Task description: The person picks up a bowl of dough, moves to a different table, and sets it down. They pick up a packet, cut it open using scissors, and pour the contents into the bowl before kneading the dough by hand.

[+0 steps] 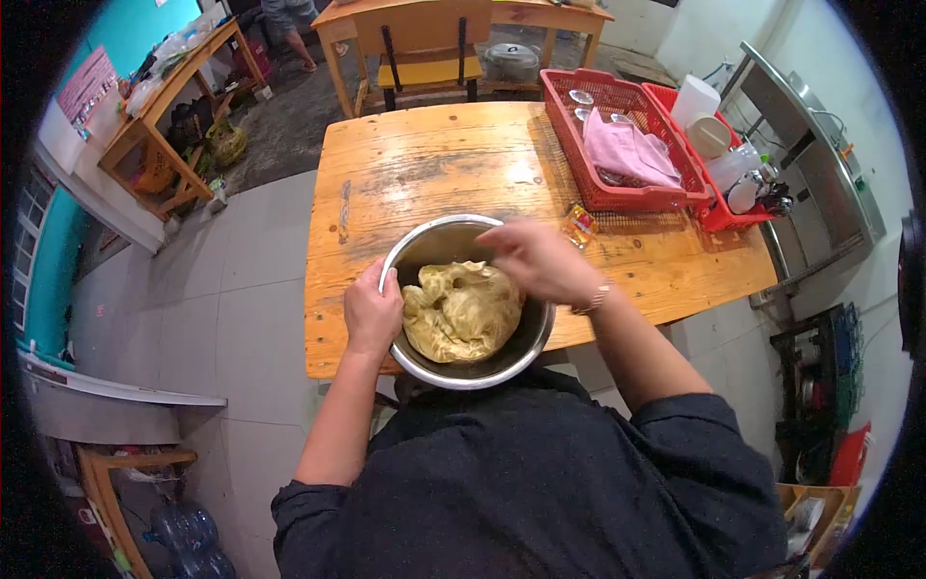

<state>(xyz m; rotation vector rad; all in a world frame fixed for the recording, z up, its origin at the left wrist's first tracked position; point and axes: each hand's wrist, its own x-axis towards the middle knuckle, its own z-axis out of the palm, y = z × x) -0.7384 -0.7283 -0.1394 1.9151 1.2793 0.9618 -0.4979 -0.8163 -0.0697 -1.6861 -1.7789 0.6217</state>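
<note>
A steel mixing bowl sits at the near edge of the wooden table, close to my body. Inside it lies a soft, folded, yellowish mass that looks like dough, with browner streaks. My left hand grips the bowl's left rim, thumb over the edge and the other fingers along the outside. Over the right side of the bowl is my right hand, above the rim and blurred by motion. Its fingers are smeared, and whether they hold anything is unclear. A bracelet circles that wrist.
Beyond my right hand, a small orange-and-yellow packet lies on the table. A red basket holds glasses and a pink cloth. Another red basket carries plastic containers. A chair stands behind; a person's legs show far back.
</note>
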